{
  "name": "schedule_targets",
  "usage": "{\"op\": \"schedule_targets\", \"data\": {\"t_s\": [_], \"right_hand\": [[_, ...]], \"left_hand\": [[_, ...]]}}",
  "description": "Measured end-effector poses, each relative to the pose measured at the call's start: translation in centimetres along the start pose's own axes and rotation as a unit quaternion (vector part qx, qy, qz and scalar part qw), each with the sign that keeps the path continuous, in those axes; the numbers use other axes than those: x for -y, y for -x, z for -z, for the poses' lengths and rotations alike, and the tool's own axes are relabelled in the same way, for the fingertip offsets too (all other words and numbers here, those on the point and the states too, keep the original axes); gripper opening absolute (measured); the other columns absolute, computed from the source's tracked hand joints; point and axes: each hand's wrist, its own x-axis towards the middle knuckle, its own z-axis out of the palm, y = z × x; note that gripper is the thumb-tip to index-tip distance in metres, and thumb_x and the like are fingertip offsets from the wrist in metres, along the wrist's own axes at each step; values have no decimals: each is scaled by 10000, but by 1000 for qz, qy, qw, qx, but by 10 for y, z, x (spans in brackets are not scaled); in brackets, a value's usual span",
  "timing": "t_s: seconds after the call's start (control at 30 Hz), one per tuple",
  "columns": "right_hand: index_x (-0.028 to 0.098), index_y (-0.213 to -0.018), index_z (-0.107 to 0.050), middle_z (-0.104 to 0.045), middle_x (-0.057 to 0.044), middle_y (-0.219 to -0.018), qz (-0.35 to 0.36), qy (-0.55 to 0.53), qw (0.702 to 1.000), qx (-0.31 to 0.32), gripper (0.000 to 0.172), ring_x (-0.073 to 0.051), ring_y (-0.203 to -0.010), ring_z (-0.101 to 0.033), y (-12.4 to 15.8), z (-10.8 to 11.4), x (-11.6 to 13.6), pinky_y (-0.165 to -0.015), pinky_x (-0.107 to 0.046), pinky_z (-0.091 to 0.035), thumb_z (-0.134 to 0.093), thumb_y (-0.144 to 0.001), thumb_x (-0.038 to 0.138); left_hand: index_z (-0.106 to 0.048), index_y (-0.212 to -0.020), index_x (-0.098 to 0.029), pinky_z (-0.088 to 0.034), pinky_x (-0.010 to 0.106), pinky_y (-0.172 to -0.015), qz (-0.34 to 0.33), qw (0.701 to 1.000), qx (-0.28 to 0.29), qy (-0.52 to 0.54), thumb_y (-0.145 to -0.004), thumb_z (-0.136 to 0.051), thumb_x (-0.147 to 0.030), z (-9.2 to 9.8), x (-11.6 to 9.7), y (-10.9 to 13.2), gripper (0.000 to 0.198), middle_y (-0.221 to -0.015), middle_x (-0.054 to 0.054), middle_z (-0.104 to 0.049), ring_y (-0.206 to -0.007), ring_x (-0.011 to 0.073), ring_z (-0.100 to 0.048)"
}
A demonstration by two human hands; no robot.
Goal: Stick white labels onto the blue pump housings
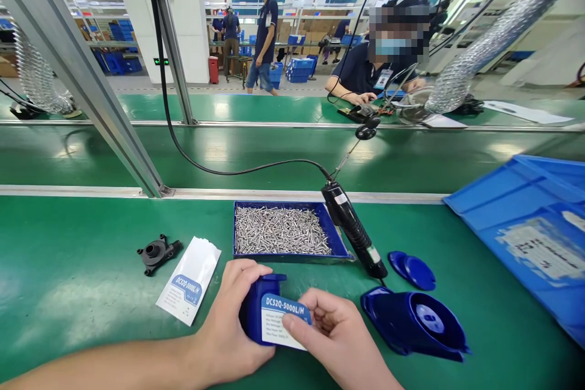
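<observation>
My left hand (231, 323) is wrapped round a dark blue pump body (256, 311) near the table's front edge. My right hand (336, 332) pinches a white and blue label (282, 320) marked DCS2Q-5000L/H against the body's front face. A blue tray (336, 237) full of several small silver screws lies just behind the hands. An electric screwdriver (354, 231) on a black cable leans at the tray's right side.
A label backing sheet (189, 280) and a black plastic part (158, 251) lie to the left. A round blue housing (414, 323) and a blue cap (411, 269) sit to the right, below a large blue bin lid (530, 225). A person works across the conveyor (379, 67).
</observation>
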Motion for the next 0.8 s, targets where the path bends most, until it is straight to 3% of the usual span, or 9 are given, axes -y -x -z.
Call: {"op": "schedule_targets", "data": {"t_s": [0.2, 0.4, 0.53, 0.6, 0.67, 0.7, 0.73, 0.8], "right_hand": [[160, -732, -601, -541, 4, -654, -4, -5, 1000, -11, 577, -126, -628, -439, 0, -1, 0, -605, -254, -339, -845, -760, 682], [180, -730, -566, -539, 5, -655, -6, -5, 1000, 26, 578, -132, -620, -456, -7, 3, -8, -595, -261, -361, -834, -765, 691], [194, -633, -532, -410, 35, -535, 85, 157, 984, -18, 572, -103, -511, -340, -8, 12, -2, -516, -277, -263, -719, -879, 675], [202, -702, -587, -435, 39, -523, 121, 222, 966, -47, 495, -107, -487, -344, -8, 17, 4, -505, -290, -274, -712, -902, 637], [207, -979, -659, -623, -2, -690, 121, 227, 965, -54, 417, -139, -550, -477, -9, 22, 11, -536, -294, -375, -710, -911, 616], [214, -1143, -639, -702, -43, -861, 113, 214, 969, -44, 464, -168, -653, -573, -9, 23, 13, -593, -305, -450, -704, -916, 613], [222, -1270, -591, -725, -84, -1048, 105, 196, 975, -27, 534, -202, -802, -646, -9, 23, 14, -685, -329, -516, -693, -922, 614], [233, -1385, -525, -662, -135, -1315, 91, 157, 983, 11, 616, -258, -1103, -662, -8, 20, 15, -895, -401, -559, -677, -932, 623]], "left_hand": [[-441, -1413, -361, -502, 512, -1067, 3, 1000, 2, 3, -589, -706, 13, 1, 0, 2, 943, -1325, 72, -453, -1256, 299, -507], [-440, -1408, -365, -507, 510, -1059, 4, 1000, -4, 5, -612, -701, -1, 0, 0, 2, 913, -1324, 70, -456, -1256, 298, -510], [-442, -1412, -356, -507, 497, -1056, -14, 1000, -12, -1, -655, -684, -20, -1, -1, 3, 863, -1322, 73, -452, -1256, 292, -518], [-444, -1411, -349, -510, 493, -1053, -21, 1000, -10, -13, -657, -687, -18, -1, -2, 3, 858, -1318, 78, -454, -1253, 293, -521], [-436, -1421, -346, -511, 501, -1053, -28, 999, -4, -28, -660, -699, -27, -1, -2, 3, 866, -1322, 84, -449, -1255, 300, -520], [-429, -1428, -345, -512, 506, -1049, -33, 999, -3, -35, -666, -700, -35, -1, -2, 3, 866, -1324, 88, -445, -1254, 303, -519], [-423, -1435, -343, -515, 507, -1044, -39, 998, -2, -41, -674, -696, -43, -1, -3, 3, 862, -1323, 92, -442, -1251, 305, -520], [-417, -1442, -334, -519, 505, -1035, -51, 997, -3, -50, -692, -681, -55, -2, -3, 3, 842, -1318, 97, -440, -1244, 303, -521]]}}
